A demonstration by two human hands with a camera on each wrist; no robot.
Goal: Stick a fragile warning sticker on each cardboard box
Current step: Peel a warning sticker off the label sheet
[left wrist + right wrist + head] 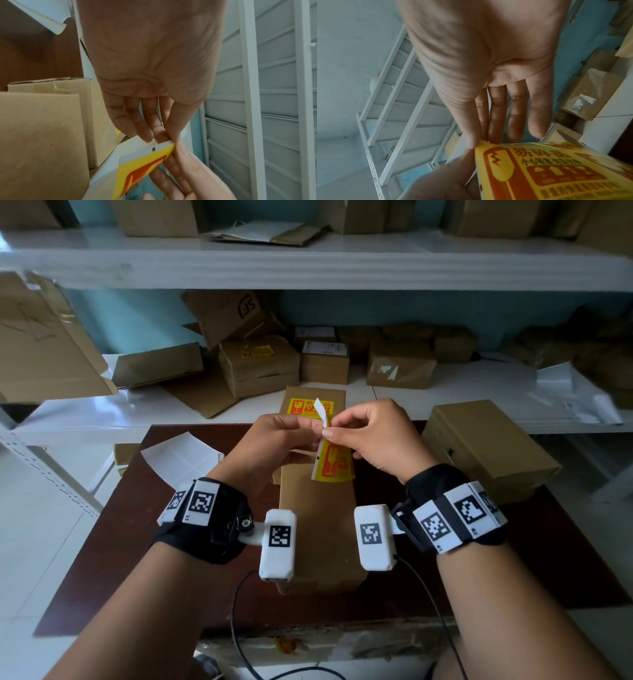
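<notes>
Pinching the white backing is the left hand, while the right hand is gripping the yellow sticker by its top corner, above a long box on the bench.

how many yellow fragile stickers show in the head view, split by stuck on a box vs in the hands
Stuck on a box: 2, the near-box sticker and the shelf-box sticker
In the hands: 1, the held sticker, pinched by the left hand and the right hand
Total: 3
</notes>
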